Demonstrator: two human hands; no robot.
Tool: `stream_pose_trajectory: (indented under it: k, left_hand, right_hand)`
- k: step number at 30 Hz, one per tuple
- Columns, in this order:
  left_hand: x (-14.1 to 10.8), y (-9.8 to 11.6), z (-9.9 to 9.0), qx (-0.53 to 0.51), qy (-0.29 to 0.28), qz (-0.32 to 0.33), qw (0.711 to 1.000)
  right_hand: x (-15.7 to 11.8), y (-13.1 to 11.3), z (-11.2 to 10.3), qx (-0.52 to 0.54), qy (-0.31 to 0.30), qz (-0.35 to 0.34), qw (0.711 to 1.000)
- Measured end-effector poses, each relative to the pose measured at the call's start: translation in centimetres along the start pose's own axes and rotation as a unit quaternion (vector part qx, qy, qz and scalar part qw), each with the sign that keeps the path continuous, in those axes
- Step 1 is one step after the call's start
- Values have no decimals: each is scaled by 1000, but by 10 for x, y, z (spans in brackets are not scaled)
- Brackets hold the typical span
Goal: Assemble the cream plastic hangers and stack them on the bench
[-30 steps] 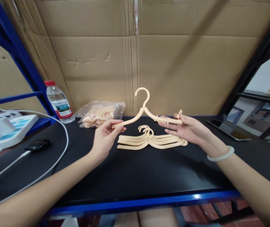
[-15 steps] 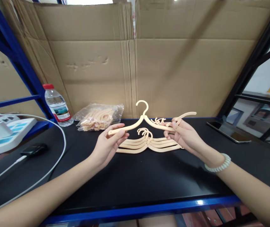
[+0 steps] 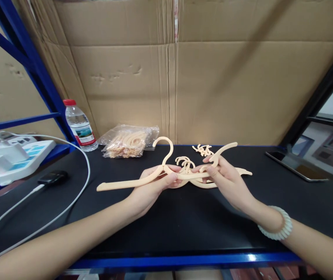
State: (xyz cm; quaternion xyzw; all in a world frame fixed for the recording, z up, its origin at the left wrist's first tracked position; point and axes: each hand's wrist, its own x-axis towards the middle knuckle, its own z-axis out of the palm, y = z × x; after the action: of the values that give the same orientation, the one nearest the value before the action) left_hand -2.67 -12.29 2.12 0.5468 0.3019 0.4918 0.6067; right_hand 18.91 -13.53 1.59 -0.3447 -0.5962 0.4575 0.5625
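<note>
From where I stand, the hanger [image 3: 122,185] is up in the air over the bench [image 3: 169,233], hook upward, one arm stretching out past the left wrist. The left hand [image 3: 151,190] is closed on it just beside the middle, thumb across the front, fingers behind. The right hand [image 3: 232,184] has its thumb and fingers drawn together around a small piece [image 3: 226,147] with a curved arm, right where the hanger's other end reaches those fingers; I can't tell whether the two are joined.

The hanger looks like pale plastic, so I'd expect it to be light and stiff, with a smooth face that could slide a little under a dry thumb. There seems to be a joint below the hook, probably the spot to support, since the arms might swing there. I'd hold it close to that joint and steady the far end separately. The small piece looks thin; gripping its thicker base seems safer than bending the curved arm.

Behind the hands lies a stack of hangers [image 3: 205,186], and farther back some loose pieces [image 3: 203,149] and a clear bag [image 3: 127,142].
</note>
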Motion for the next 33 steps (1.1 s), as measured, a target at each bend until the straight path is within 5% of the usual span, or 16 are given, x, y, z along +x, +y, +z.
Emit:
stream_pose_trajectory:
  k: [7, 18, 33]
  left_hand:
    - [6, 2, -15, 62, 80, 61, 993]
    - [7, -1, -16, 133, 75, 90, 984]
    - [5, -2, -12, 19, 69, 47, 996]
  right_hand:
    - [11, -6, -22, 60, 72, 56, 994]
    - [7, -7, -24, 202, -91, 243, 944]
    - [7, -12, -24, 246, -78, 254, 932]
